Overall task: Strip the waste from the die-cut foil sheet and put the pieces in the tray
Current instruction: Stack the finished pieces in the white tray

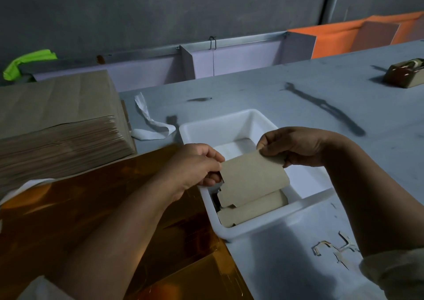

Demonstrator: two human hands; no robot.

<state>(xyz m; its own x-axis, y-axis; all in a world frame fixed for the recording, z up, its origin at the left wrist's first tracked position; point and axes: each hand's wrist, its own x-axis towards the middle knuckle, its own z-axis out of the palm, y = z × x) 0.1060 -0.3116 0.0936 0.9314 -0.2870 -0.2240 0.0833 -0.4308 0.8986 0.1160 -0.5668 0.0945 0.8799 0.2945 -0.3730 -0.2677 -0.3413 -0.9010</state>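
Note:
A die-cut cardboard piece, grey-brown back up and bent over, hangs just above the near end of the white plastic tray. My left hand pinches its left edge and my right hand pinches its top right corner. Another cut piece lies in the tray under it. The gold foil sheet lies flat on the table to the left, beneath my left forearm.
A thick stack of brown sheets stands at the left. White paper strips lie behind the tray. Thin waste offcuts lie on the grey table at the right. A tape dispenser sits far right.

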